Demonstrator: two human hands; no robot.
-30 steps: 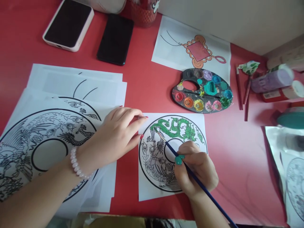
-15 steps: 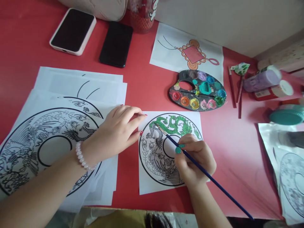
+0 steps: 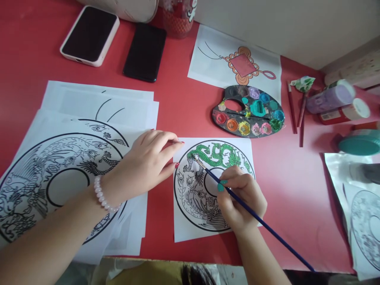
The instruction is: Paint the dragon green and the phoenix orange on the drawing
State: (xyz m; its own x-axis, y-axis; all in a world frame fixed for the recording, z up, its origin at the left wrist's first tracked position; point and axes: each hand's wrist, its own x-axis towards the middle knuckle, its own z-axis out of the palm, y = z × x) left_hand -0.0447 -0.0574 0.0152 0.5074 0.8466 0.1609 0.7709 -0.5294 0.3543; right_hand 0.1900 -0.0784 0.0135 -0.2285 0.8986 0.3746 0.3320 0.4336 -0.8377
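My right hand [image 3: 245,198] pinches a blue paintbrush [image 3: 264,225], its tip touching the dragon on a small printed sheet [image 3: 184,233]. Much of that dragon [image 3: 212,156] is painted green; its lower left part and the phoenix below are bare black outline. My left hand [image 3: 151,158], with a pale bead bracelet [image 3: 101,196] at the wrist, rests with fingers apart, thumb and index fingertip at the sheet's left edge. Under my left forearm lies a stack of larger printed sheets [image 3: 68,154]. Beyond the small sheet sits a black paint palette [image 3: 231,117] with several colours.
A white-cased phone [image 3: 90,35] and a black phone [image 3: 145,52] lie at the back left, near a jar [image 3: 178,21]. Behind the palette is a coloured knot drawing [image 3: 204,59]. To the right are red brushes [image 3: 291,107], paint bottles [image 3: 332,97] and a teal-lidded jar [image 3: 360,142].
The brush tip and my right hand have shifted slightly left along the dragon. My left hand stays in place, and the view has tilted a little.
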